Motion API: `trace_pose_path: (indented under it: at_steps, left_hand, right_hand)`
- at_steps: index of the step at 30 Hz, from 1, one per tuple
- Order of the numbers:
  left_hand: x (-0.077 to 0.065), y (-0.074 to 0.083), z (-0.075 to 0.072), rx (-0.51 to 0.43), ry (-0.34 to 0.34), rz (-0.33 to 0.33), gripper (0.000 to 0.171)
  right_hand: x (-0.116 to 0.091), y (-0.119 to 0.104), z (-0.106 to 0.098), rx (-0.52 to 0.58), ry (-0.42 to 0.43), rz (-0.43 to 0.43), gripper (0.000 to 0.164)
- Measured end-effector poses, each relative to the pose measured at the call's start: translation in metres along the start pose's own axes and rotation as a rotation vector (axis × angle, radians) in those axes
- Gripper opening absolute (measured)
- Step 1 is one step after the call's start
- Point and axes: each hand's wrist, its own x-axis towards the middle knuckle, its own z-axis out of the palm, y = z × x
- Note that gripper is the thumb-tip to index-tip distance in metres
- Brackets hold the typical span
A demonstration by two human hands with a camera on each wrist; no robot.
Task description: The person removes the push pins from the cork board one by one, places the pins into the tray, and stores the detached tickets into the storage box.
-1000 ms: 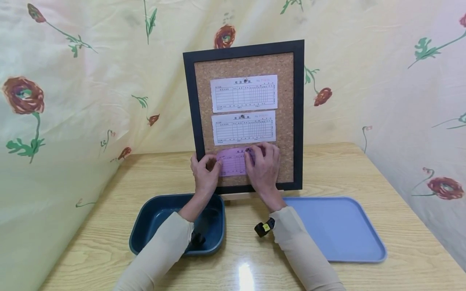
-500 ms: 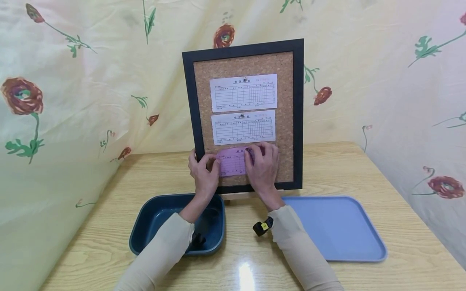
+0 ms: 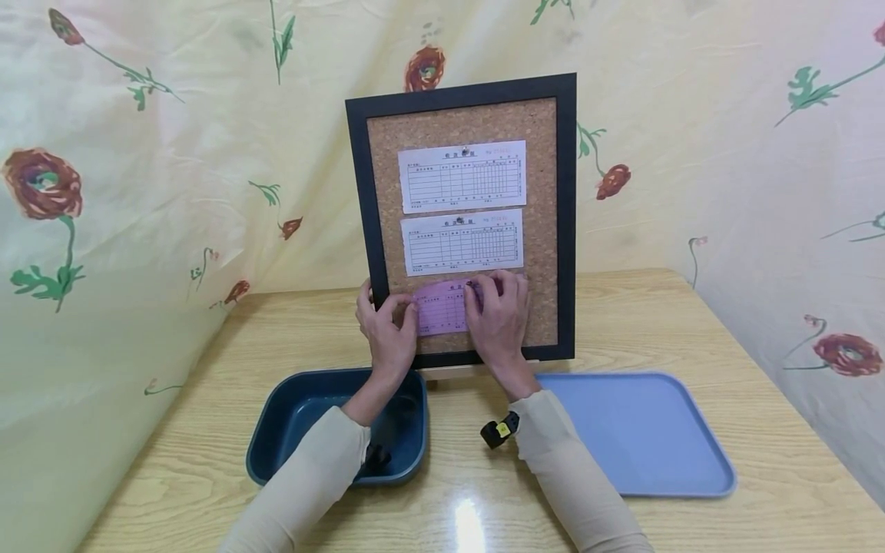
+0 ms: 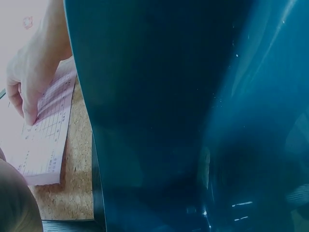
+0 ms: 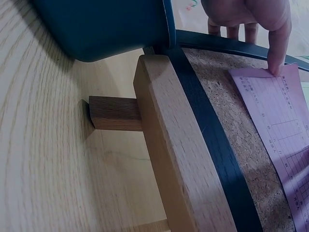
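A purple receipt slip [image 3: 441, 309] lies against the framed cork board [image 3: 542, 253], below two white receipt slips [image 3: 465, 178] that have a pin at their top middle. My left hand [image 3: 389, 338] pinches the purple slip's left edge with thumb and index finger; its other fingers reach past the frame's left side, seen in the right wrist view. At the slip's top, my right hand [image 3: 499, 319] pinches a small dark push pin [image 3: 471, 285], mostly covered by the fingers. The right part of the slip is hidden behind this hand.
A dark blue basin [image 3: 276, 430] stands under my left forearm and fills much of the left wrist view. To the right is a light blue tray [image 3: 643, 430]. The board leans on a wooden stand [image 5: 169, 145] on the wood-grain table [image 3: 442, 476].
Both hands stay almost where they were at the purple slip; the left hand has shifted very slightly left. The board and white slips look the same.
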Motion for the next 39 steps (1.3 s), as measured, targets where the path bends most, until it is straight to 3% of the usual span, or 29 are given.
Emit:
trace_pose_path:
  at_steps: [11, 18, 28, 39]
  left_hand:
    - [-0.0046, 0.0025, 0.0016, 0.105, 0.086, 0.177, 0.013]
    - [-0.0071, 0.0027, 0.0031, 0.166, 0.103, 0.252, 0.013]
    - [-0.0076, 0.0033, 0.0039, 0.102, 0.044, 0.249, 0.012]
    - [-0.0081, 0.0017, 0.0041, 0.100, 0.017, 0.265, 0.011]
  right_hand:
    - [0.0001, 0.0001, -0.0008, -0.008, 0.009, -0.009, 0.019]
    - [0.0001, 0.0001, -0.0010, -0.008, 0.009, -0.011, 0.019]
    - [-0.0003, -0.0001, -0.0008, -0.006, 0.004, -0.005, 0.019]
    - [0.0001, -0.0001, -0.0006, -0.002, 0.005, -0.005, 0.019]
